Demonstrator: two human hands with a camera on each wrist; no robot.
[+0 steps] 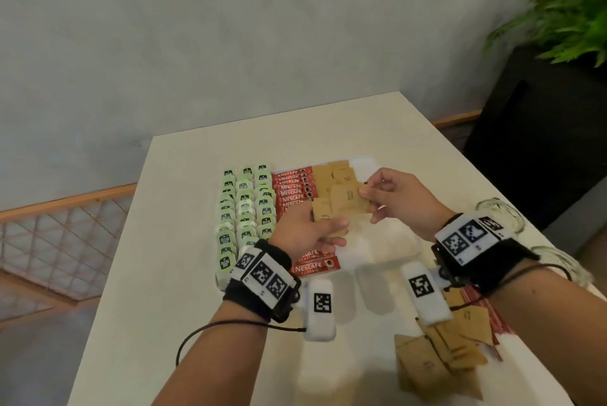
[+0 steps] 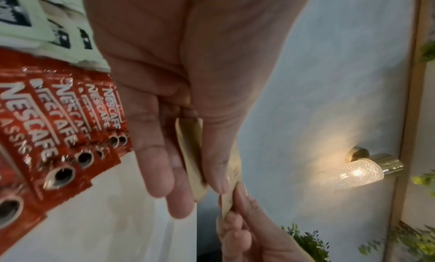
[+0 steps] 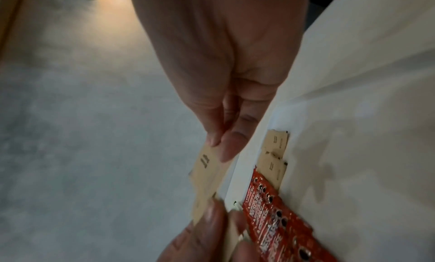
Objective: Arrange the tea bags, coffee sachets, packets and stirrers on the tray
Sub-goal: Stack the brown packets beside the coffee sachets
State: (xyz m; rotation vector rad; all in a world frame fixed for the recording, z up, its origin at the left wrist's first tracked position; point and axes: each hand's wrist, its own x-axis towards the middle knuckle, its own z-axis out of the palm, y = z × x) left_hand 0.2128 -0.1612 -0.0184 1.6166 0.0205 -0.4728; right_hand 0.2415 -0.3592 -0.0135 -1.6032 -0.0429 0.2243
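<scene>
A white tray (image 1: 364, 162) lies mid-table with rows of green tea bags (image 1: 244, 205), red coffee sachets (image 1: 292, 190) and brown packets (image 1: 341, 175) laid on it. Above the tray my left hand (image 1: 315, 228) grips a small stack of brown packets (image 1: 323, 215) between thumb and fingers. My right hand (image 1: 377, 195) pinches the far edge of one brown packet (image 1: 349, 200) out of that stack. The left wrist view shows the stack of brown packets (image 2: 190, 154) edge-on, and the right wrist view shows the pinched brown packet (image 3: 209, 171).
A loose heap of brown packets (image 1: 440, 353) lies near the table's front right, with red-striped stirrers (image 1: 492, 323) under it. Clear plastic wrap (image 1: 502, 211) sits at the right edge. A dark planter (image 1: 538, 129) stands beyond the table's right side.
</scene>
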